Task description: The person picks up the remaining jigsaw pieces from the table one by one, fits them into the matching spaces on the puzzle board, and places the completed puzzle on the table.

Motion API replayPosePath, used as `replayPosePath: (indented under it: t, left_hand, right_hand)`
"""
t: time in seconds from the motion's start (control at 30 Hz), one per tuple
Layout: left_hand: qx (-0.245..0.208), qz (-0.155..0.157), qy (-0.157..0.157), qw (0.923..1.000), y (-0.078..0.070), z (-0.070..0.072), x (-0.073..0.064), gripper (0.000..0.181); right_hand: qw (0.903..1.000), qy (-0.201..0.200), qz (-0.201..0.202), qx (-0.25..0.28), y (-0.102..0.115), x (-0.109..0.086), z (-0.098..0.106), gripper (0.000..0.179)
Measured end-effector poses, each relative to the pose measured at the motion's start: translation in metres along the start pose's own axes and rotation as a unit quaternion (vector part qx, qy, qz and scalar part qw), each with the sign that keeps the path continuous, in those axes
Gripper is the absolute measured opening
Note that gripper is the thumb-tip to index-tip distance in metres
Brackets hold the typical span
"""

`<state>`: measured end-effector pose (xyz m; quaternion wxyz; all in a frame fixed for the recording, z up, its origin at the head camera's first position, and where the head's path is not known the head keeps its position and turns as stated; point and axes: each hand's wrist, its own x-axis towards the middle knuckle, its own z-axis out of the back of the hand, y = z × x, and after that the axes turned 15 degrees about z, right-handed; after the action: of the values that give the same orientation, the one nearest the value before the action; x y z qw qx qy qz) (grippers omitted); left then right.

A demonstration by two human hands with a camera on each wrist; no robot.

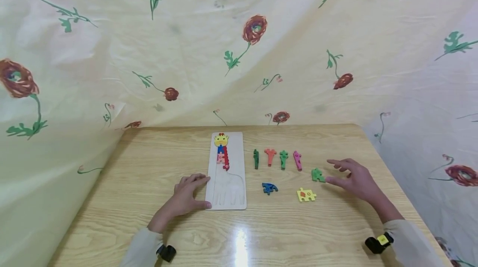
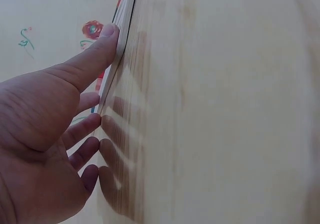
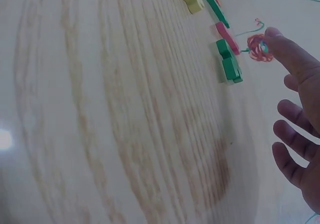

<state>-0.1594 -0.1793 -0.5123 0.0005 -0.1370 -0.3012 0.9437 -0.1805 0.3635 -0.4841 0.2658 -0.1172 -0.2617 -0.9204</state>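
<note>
White board [image 1: 236, 167] touching spread left fingers [image 1: 199, 181]; right fingers [image 1: 339, 163] wide, just beside green piece [image 1: 317, 175].

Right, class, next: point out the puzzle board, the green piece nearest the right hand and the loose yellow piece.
Puzzle board [image 1: 236, 155]: head view, bare upper right part.
Green piece [image 1: 318, 175]: head view, middle of its face.
Yellow piece [image 1: 306, 195]: head view, middle of its face.

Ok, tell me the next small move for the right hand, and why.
I'd probably pinch the nearest green piece with the right hand: that hand is open right beside it, holding nothing, while the left hand touches the edge of the white board, whose lower part shows unfilled outlines.
</note>
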Motion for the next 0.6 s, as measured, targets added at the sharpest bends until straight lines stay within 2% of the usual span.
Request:
replayPosePath:
  t: [0.6]
  left_hand:
    - [-0.004,0.002,0.004,1.0,0.001,0.0,0.001,0.081]
  right_hand:
    - [0.9981,0.056,-0.022,0.006,-0.012,0.006,-0.016,0.057]
